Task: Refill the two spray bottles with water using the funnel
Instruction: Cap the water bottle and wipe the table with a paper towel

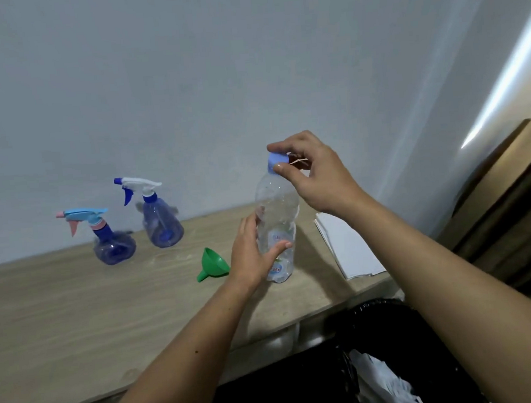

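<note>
Nearest the camera, below the desk edge, a black bin holds crumpled white material. My two bare forearms reach forward over it to the wooden desk.

My left hand wraps the lower body of a clear plastic water bottle, thumb across the label and fingers behind; this grip is closed on the bottle, which stands upright on the desk, its base near the front right part of the surface. My right hand is above it, thumb and fingertips pinched around the pale blue cap, which sits on the bottle's neck; this grip is closed on the cap.

Just left of my left hand, the green funnel lies on its side on the desk, spout pointing left and toward me. To the right of the bottle, a white folded sheet lies flat near the desk's right end.

Farther back and to the left stand the two spray bottles, both with translucent blue bodies and both capped with trigger heads pointing left: the nearer spray bottle with a light-blue and pink head, and the farther spray bottle with a white and blue head. They stand apart from each other, close to the pale wall.
</note>
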Demonstrator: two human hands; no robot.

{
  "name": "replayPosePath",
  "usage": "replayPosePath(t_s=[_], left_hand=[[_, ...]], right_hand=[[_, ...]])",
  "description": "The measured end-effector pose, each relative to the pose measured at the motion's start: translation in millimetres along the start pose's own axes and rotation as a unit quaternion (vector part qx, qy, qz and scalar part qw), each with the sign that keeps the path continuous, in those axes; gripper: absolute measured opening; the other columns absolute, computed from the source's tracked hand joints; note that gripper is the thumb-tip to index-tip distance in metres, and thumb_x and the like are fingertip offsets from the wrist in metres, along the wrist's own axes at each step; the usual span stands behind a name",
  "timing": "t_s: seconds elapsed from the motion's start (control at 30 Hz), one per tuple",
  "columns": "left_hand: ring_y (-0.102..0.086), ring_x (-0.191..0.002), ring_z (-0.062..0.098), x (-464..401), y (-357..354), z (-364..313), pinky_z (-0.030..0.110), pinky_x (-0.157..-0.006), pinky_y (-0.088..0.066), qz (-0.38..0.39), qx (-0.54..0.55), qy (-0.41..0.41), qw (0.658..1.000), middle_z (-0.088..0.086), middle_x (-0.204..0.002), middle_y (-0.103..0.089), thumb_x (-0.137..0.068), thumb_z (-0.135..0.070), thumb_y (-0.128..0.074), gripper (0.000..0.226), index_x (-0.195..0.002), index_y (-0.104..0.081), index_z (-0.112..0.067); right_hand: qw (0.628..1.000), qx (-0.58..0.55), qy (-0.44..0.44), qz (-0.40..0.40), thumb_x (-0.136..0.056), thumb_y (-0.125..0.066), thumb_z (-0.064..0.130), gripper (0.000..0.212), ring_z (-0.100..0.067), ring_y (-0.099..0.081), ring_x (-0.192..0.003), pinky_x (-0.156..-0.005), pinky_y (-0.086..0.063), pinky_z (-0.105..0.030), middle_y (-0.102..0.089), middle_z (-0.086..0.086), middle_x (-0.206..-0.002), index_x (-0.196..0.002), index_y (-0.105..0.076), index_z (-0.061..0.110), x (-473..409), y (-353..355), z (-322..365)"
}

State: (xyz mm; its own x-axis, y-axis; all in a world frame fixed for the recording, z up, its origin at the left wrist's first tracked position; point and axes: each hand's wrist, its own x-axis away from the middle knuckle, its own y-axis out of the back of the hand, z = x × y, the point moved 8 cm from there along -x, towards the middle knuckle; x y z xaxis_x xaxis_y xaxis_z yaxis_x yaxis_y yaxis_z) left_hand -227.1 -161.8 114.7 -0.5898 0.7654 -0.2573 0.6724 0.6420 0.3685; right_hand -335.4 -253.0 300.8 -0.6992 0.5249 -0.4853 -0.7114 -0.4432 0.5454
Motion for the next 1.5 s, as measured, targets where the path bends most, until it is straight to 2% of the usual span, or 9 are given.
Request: replayPosePath(t_s=[0.2, 0.4, 0.53, 0.63, 0.77, 0.9, 1.13, 1.27, 1.5], left_hand=[[-0.061, -0.128, 0.016, -0.6, -2.4, 6.9, 0.049, -0.108, -0.053, 0.004, 0.009, 0.003, 1.0, -0.006, -0.133, -0.056, -0.073, -0.062, -0.084, 0.091, -0.147, -0.049, -0.024], [-0.061, -0.127, 0.016, -0.9, -2.7, 9.2, 0.048, -0.108, -0.053, 0.009, 0.01, -0.001, 1.0, -0.007, -0.132, -0.056, -0.072, -0.059, -0.085, 0.088, -0.145, -0.05, -0.024], [-0.059, -0.131, 0.014, -1.1, -3.5, 9.6, 0.047, -0.111, -0.052, 0.013, 0.014, 0.004, 1.0, -0.008, -0.137, -0.054, -0.071, -0.061, -0.084, 0.094, -0.151, -0.046, -0.028], [-0.059, -0.13, 0.014, -0.9, -1.7, 10.9, 0.047, -0.11, -0.053, 0.013, 0.016, 0.006, 1.0, -0.009, -0.136, -0.054, -0.071, -0.061, -0.084, 0.093, -0.15, -0.046, -0.03], [-0.059, -0.128, 0.013, -2.1, 1.0, 10.7, 0.048, -0.108, -0.054, 0.012, 0.012, 0.002, 1.0, -0.008, -0.135, -0.056, -0.073, -0.06, -0.083, 0.089, -0.148, -0.048, -0.027], [-0.059, -0.127, 0.012, -3.4, 0.8, 10.6, 0.046, -0.108, -0.054, 0.014, 0.004, 0.0, 1.0, -0.006, -0.134, -0.057, -0.073, -0.061, -0.082, 0.089, -0.147, -0.05, -0.025], [-0.059, -0.125, 0.013, -1.4, -2.4, 7.8, 0.044, -0.108, -0.053, 0.023, 0.008, -0.004, 1.0, -0.005, -0.135, -0.057, -0.075, -0.055, -0.083, 0.083, -0.146, -0.051, -0.024], [-0.059, -0.124, 0.013, 0.5, -2.4, 5.1, 0.044, -0.108, -0.053, 0.018, 0.006, -0.002, 1.0, -0.005, -0.133, -0.056, -0.075, -0.052, -0.083, 0.083, -0.145, -0.052, -0.022], [-0.059, -0.124, 0.016, 4.1, -1.9, 7.2, 0.046, -0.107, -0.054, 0.02, 0.002, 0.005, 1.0, -0.007, -0.132, -0.056, -0.074, -0.06, -0.081, 0.086, -0.146, -0.05, -0.024]], right_hand=[[0.997, 0.034, -0.012, 0.064, -0.104, -0.063, 0.015, 0.028, -0.003, -0.065, -0.102, -0.095, -0.049, -0.014, -0.062, 0.005, -0.123, -0.131, -0.073, 0.018, -12.2, -5.5, -3.0], [0.994, 0.01, -0.104, 0.017, -0.077, -0.093, 0.04, 0.045, -0.004, -0.061, -0.075, -0.076, -0.053, -0.017, -0.07, 0.004, -0.099, -0.109, -0.07, 0.021, -9.9, 1.6, -16.9], [0.993, -0.06, -0.098, 0.012, -0.09, -0.08, 0.033, 0.044, -0.005, -0.069, -0.101, -0.096, -0.058, -0.027, -0.072, 0.009, -0.121, -0.13, -0.068, 0.022, -3.3, -5.7, -15.3], [0.993, -0.072, -0.089, -0.001, -0.092, -0.078, 0.023, 0.029, -0.013, -0.073, -0.104, -0.101, -0.058, -0.035, -0.078, 0.004, -0.114, -0.121, -0.077, 0.02, -1.7, -7.5, -15.7], [0.989, -0.094, -0.111, -0.029, -0.084, -0.089, 0.023, 0.033, -0.008, -0.072, -0.088, -0.088, -0.058, -0.023, -0.078, -0.002, -0.106, -0.114, -0.077, 0.019, -5.1, -9.0, -20.3], [0.992, -0.078, -0.103, 0.01, -0.096, -0.076, 0.029, 0.032, -0.005, -0.069, -0.099, -0.092, -0.056, -0.022, -0.074, 0.009, -0.118, -0.127, -0.074, 0.025, -4.5, -13.6, -19.7], [0.985, -0.083, -0.141, -0.062, -0.078, -0.093, 0.035, 0.034, -0.005, -0.072, -0.082, -0.077, -0.056, -0.017, -0.077, 0.006, -0.097, -0.1, -0.073, 0.018, -0.3, -8.4, -29.1], [0.982, -0.11, -0.148, -0.04, -0.083, -0.087, 0.041, 0.043, -0.008, -0.071, -0.094, -0.086, -0.057, -0.023, -0.074, 0.009, -0.114, -0.119, -0.07, 0.022, 2.3, -12.4, -33.9], [0.994, -0.05, -0.093, 0.004, -0.098, -0.073, 0.029, 0.017, -0.008, -0.07, -0.102, -0.084, -0.053, -0.019, -0.075, 0.004, -0.112, -0.11, -0.073, 0.016, 0.4, -12.2, -25.2]])
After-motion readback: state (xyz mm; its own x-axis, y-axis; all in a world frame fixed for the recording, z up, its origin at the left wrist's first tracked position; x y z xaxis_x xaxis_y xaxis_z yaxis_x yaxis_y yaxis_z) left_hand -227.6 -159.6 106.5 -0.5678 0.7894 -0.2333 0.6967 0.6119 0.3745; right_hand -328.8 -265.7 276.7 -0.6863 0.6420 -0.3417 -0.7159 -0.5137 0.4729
